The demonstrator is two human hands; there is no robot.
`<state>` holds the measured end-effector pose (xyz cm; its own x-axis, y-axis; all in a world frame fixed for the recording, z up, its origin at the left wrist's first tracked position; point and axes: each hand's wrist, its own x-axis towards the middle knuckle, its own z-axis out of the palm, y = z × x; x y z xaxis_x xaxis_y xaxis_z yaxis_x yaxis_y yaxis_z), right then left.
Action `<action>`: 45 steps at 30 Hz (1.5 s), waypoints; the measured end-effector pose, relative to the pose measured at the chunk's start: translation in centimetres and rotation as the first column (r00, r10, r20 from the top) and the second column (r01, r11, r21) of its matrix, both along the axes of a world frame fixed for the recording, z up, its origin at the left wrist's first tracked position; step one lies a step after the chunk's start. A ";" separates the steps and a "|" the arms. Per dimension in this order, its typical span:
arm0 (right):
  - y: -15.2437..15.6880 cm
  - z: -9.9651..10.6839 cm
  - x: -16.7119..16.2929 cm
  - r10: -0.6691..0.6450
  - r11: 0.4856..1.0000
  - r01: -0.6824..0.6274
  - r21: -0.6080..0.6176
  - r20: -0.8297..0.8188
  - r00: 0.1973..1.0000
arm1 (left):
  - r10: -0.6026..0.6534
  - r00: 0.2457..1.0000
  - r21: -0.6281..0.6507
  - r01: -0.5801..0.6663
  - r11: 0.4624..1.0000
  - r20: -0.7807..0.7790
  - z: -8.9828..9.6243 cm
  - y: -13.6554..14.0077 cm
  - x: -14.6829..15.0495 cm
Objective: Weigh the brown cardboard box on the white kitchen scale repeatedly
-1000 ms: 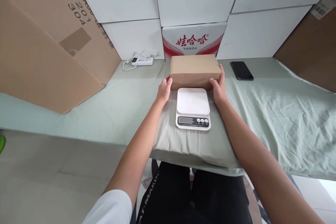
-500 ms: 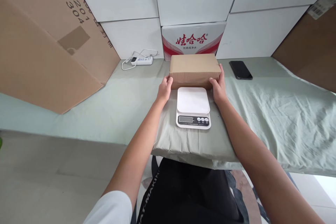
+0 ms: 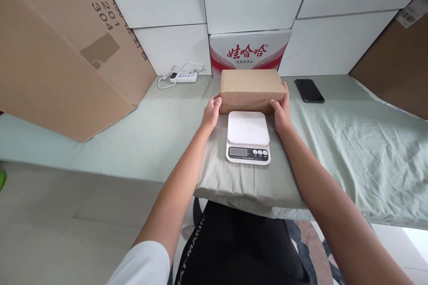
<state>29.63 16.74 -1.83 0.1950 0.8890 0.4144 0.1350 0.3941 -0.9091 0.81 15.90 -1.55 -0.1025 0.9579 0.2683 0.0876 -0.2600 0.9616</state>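
A closed brown cardboard box [image 3: 252, 82] is between my two hands, just behind a white kitchen scale [image 3: 248, 129]. My left hand [image 3: 211, 111] grips the box's left end, thumb near the front corner. At the right end, my right hand [image 3: 281, 109] holds it with the thumb on the front face and the fingers along the side, partly hidden. The scale lies flat with its display and buttons toward me; its display looks blank, and nothing rests on its platform. Whether the box touches the table cloth cannot be made out.
Behind the box stands a white and red printed carton [image 3: 249, 51] against white panels. A power strip with a white cable [image 3: 183, 77] lies at back left, a black phone [image 3: 309, 91] at back right. Large cardboard pieces [image 3: 67, 62] flank the green cloth-covered table [image 3: 160, 142].
The whole view has shifted slightly, so everything appears a little further right. My hands keep hold of the box, which has moved barely, if at all, against the scale.
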 end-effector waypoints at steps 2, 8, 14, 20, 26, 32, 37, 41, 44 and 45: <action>0.0 0.0 0.0 -0.005 1.000 0.005 -0.004 -0.008 1.000 | -0.016 1.000 -0.015 0.016 1.000 -0.001 0.1 -0.1 0.0; -1.1 1.0 -0.6 -0.008 1.000 0.008 0.021 -0.020 1.000 | -0.052 0.997 -0.023 0.053 0.998 0.060 0.7 -0.5 0.1; -1.9 1.4 -0.6 -0.007 0.997 0.002 0.080 0.070 0.998 | -0.059 0.993 0.045 0.055 0.997 0.107 1.5 -1.2 0.3; -4.3 3.6 -1.1 0.009 0.978 -0.029 0.206 0.098 0.995 | -0.055 0.994 0.117 0.044 0.992 0.089 2.9 -3.1 0.3; -10.4 3.1 -0.5 -0.057 0.956 0.009 0.293 0.156 0.986 | -0.064 0.992 0.213 0.039 0.976 0.110 3.6 -7.9 0.3; -14.3 -0.1 1.4 -0.178 0.947 0.105 0.303 0.225 0.958 | -0.086 0.988 0.185 0.061 0.981 0.128 2.0 -12.9 0.0; -14.4 0.3 1.0 -0.191 0.947 0.121 0.297 0.222 0.956 | -0.082 0.992 0.133 0.069 0.989 0.096 1.3 -13.7 -0.1; -14.2 0.6 0.8 -0.177 0.954 0.116 0.275 0.208 0.962 | -0.075 0.994 0.115 0.066 0.991 0.074 1.0 -13.2 -0.1; -13.9 0.2 1.1 -0.136 0.961 0.082 0.265 0.194 0.971 | -0.055 0.996 0.127 0.046 0.991 0.069 0.9 -13.0 -0.2; -13.7 0.1 1.1 -0.127 0.962 0.074 0.263 0.192 0.973 | -0.048 0.996 0.131 0.038 0.991 0.071 0.9 -13.0 -0.2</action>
<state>30.77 3.01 -1.77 0.1648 0.7302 0.6630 0.3590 0.5817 -0.7299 0.60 2.85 -0.60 -0.0859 0.9196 0.3833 0.0040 -0.3844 0.9232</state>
